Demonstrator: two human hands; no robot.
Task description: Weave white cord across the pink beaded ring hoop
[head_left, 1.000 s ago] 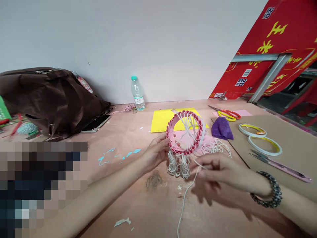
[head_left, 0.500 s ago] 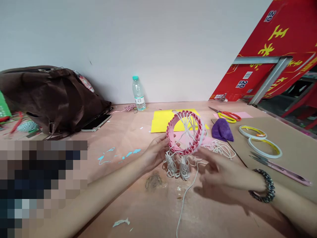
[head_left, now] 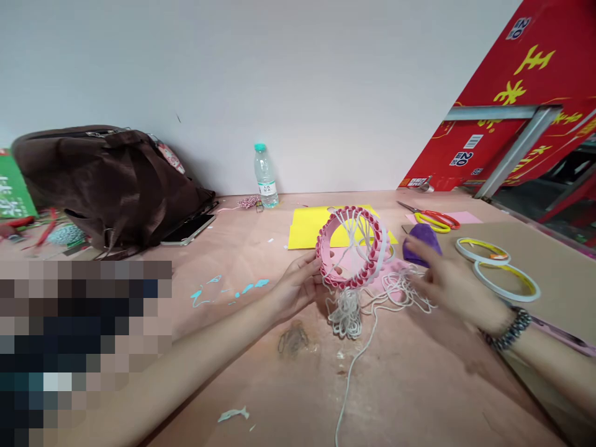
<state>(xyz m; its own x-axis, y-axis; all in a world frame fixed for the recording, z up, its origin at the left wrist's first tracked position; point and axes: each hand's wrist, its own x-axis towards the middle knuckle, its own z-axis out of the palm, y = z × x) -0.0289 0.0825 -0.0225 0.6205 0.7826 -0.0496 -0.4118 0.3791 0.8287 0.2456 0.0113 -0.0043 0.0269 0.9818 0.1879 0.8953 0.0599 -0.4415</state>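
Gripping the pink-and-red ring (head_left: 325,256) in the left hand (head_left: 297,287), fingers curled round its rim; right hand (head_left: 456,283) open, fingers holding nothing, above loose white cord (head_left: 401,293). Risk: slack cord snagging, tangling.

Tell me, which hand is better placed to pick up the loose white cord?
Probably the right hand: it is free and open just above the cord, while the left hand is holding the pink ring.

The lower left of the view is hidden by a pixelated block (head_left: 84,347). The right hand (head_left: 459,285) is blurred, and a purple cloth (head_left: 421,239) is partly covered by it. A red printed carton (head_left: 521,93) is cut off by the top right corner, and a white cord (head_left: 347,397) by the bottom edge.
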